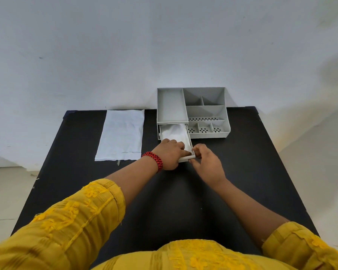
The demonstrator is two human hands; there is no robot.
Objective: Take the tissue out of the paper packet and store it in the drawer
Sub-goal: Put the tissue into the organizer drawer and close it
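a: where is the tissue (174, 133) at this moment?

b: it lies inside the pulled-out drawer (185, 158) of the grey desk organizer (207, 114). it is white and a little crumpled, and it fills nearly the whole tray of the drawer. the far end goes under the top shelf of the organizer.

a: and the hands, how are they placed to it?

b: both hands are at the near end of the drawer. the left hand (171, 155) rests over the front left part, palm down, with the fingers bent and the tips touching the near edge of the tissue, just behind the front panel. whether it grips the tissue or only presses on it, i cannot tell. a red and black braided bracelet (153, 160) is on this wrist.

a: the right one?

b: the right hand (208, 164) is at the front right corner of the drawer. its fingers are half curled, and the fingertips touch the corner of the front panel. it does not touch the tissue.

a: where is the packet?

b: the white paper packet (121, 135) lies flat on the black table (261, 162), to the left of the organizer, well apart from both hands.
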